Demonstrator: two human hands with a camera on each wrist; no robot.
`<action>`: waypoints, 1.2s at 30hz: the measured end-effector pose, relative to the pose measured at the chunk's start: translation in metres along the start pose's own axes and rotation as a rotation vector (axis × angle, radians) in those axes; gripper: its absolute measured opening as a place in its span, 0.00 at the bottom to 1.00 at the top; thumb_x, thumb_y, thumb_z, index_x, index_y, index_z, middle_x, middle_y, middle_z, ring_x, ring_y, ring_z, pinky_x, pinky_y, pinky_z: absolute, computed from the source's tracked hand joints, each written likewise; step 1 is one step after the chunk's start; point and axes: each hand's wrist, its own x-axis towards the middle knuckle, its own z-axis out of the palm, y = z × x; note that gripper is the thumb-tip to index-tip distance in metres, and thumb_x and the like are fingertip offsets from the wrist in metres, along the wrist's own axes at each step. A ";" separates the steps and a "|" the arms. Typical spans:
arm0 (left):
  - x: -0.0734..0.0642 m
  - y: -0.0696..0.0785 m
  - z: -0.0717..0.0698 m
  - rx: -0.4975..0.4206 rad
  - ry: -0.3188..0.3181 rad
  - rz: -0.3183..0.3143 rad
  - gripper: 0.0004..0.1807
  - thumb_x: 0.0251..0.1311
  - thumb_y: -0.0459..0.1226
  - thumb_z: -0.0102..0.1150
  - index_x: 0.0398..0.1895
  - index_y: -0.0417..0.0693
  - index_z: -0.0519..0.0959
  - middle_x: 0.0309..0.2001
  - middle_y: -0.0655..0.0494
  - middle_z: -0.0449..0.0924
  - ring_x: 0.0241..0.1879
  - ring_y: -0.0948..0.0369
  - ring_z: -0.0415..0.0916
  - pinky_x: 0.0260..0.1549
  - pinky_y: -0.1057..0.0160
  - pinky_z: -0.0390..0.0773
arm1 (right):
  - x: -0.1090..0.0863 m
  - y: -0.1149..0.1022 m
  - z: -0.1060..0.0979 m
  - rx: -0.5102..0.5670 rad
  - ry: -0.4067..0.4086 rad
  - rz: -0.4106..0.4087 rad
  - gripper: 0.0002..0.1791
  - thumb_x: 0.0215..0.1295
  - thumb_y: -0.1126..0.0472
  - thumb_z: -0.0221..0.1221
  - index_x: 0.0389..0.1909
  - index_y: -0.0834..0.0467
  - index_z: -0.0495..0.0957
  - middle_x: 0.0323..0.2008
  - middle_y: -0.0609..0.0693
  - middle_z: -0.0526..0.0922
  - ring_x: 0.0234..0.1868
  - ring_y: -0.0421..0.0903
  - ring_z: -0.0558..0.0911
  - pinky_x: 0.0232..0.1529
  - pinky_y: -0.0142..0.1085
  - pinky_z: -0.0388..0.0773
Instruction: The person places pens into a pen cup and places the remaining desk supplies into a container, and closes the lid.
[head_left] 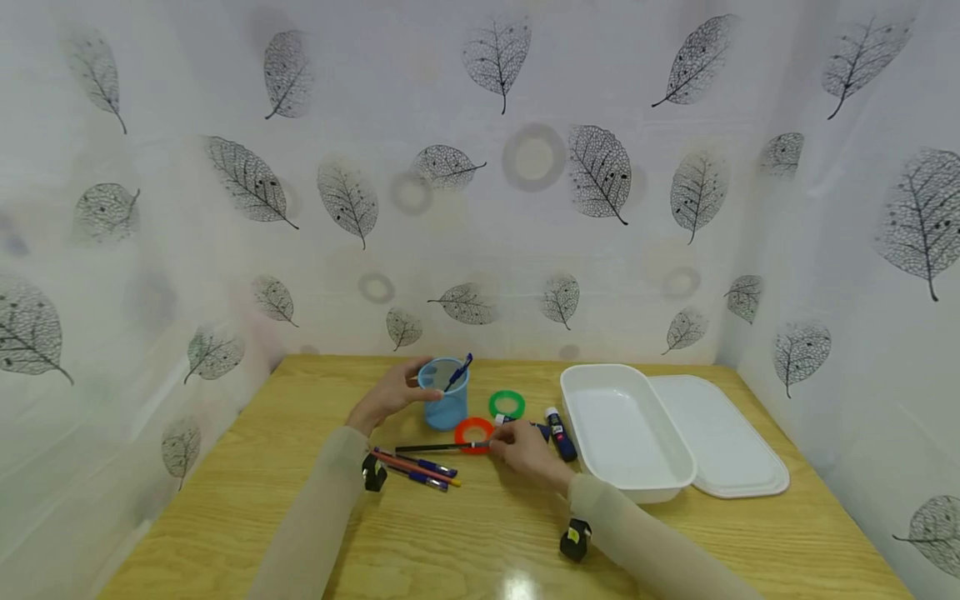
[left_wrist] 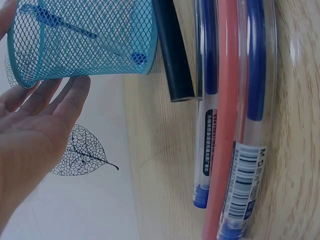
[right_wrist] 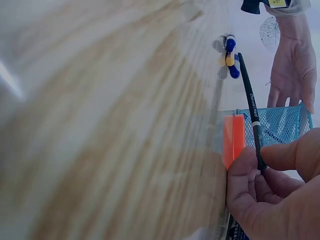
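My left hand [head_left: 392, 397] holds the blue mesh pen cup [head_left: 447, 410], thumb at its near side and fingers at its far side. One blue pen [head_left: 460, 372] leans inside the cup. Between thumb and fingers, my right hand [head_left: 527, 454] pinches one end of a black charcoal pencil [right_wrist: 251, 102]; its other end points left, in front of the cup. Closer to me lie two blue-capped pens [left_wrist: 256, 65] with a red pencil [left_wrist: 227, 100] between them, seen large in the left wrist view.
An orange-red tape ring [head_left: 461, 436] lies beside the right hand, a green one [head_left: 507, 416] behind it. A dark blue glue stick [head_left: 561, 437] lies against a white plastic box [head_left: 637, 483]. Its white lid [head_left: 738, 442] is at the right. A leaf-print curtain [head_left: 480, 250] encloses the table.
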 end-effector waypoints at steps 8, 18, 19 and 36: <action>-0.001 -0.001 0.003 -0.019 -0.009 0.006 0.44 0.56 0.40 0.70 0.74 0.46 0.59 0.66 0.41 0.69 0.66 0.42 0.68 0.63 0.43 0.69 | -0.003 -0.002 0.000 0.068 0.072 0.032 0.09 0.69 0.62 0.57 0.42 0.63 0.84 0.33 0.50 0.83 0.30 0.40 0.76 0.32 0.33 0.75; -0.002 -0.002 0.002 -0.001 -0.021 0.029 0.43 0.58 0.41 0.69 0.74 0.44 0.59 0.66 0.39 0.68 0.66 0.40 0.67 0.63 0.42 0.70 | 0.003 -0.004 -0.004 0.355 0.091 0.098 0.13 0.73 0.61 0.54 0.45 0.66 0.81 0.37 0.61 0.82 0.28 0.44 0.78 0.27 0.36 0.79; -0.002 -0.001 0.002 -0.005 -0.018 0.023 0.43 0.57 0.41 0.70 0.74 0.45 0.59 0.66 0.39 0.68 0.66 0.41 0.67 0.63 0.43 0.70 | 0.004 -0.004 -0.004 0.365 0.100 0.100 0.13 0.73 0.60 0.54 0.45 0.66 0.81 0.37 0.62 0.82 0.28 0.46 0.79 0.28 0.37 0.80; 0.000 -0.001 0.000 -0.003 -0.019 0.016 0.44 0.58 0.40 0.69 0.75 0.43 0.57 0.69 0.38 0.65 0.68 0.39 0.64 0.64 0.42 0.68 | 0.014 -0.016 -0.009 0.500 0.306 0.047 0.18 0.73 0.59 0.55 0.48 0.71 0.78 0.41 0.65 0.82 0.42 0.64 0.81 0.40 0.53 0.83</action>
